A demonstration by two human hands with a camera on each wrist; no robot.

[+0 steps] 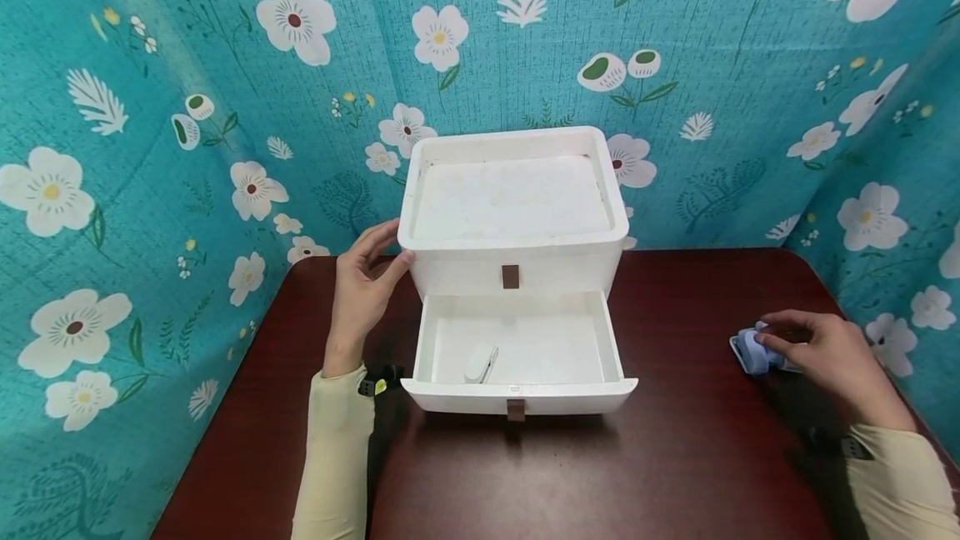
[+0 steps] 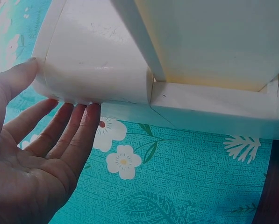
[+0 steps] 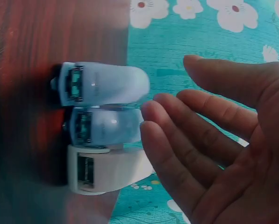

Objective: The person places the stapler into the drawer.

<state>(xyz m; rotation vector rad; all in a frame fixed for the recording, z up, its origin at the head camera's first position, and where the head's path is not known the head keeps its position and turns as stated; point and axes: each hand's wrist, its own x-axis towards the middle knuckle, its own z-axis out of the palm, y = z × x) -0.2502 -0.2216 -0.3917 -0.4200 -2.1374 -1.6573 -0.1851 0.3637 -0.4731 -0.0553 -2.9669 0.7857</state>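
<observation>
In the head view my left hand (image 1: 363,282) rests against the left side of a white drawer unit (image 1: 517,265). The left wrist view shows the thumb (image 2: 22,77) at one edge of the unit and the extended fingertips against its side. Over on the right, my right hand (image 1: 832,357) is beside a small blue plastic device (image 1: 761,350). Three such devices stand side by side in the right wrist view: pale lilac (image 3: 111,85), blue (image 3: 113,127) and white (image 3: 113,170), each with a dark slot. The right fingers are loosely bent; the thumb stays apart.
The lower drawer (image 1: 517,398) is pulled out, and a small white object (image 1: 477,365) lies inside. Its upper drawer, with a brown tab (image 1: 510,277), is closed. Beneath stands a dark red table (image 1: 675,457); a teal floral cloth (image 1: 480,48) hangs behind and at both sides.
</observation>
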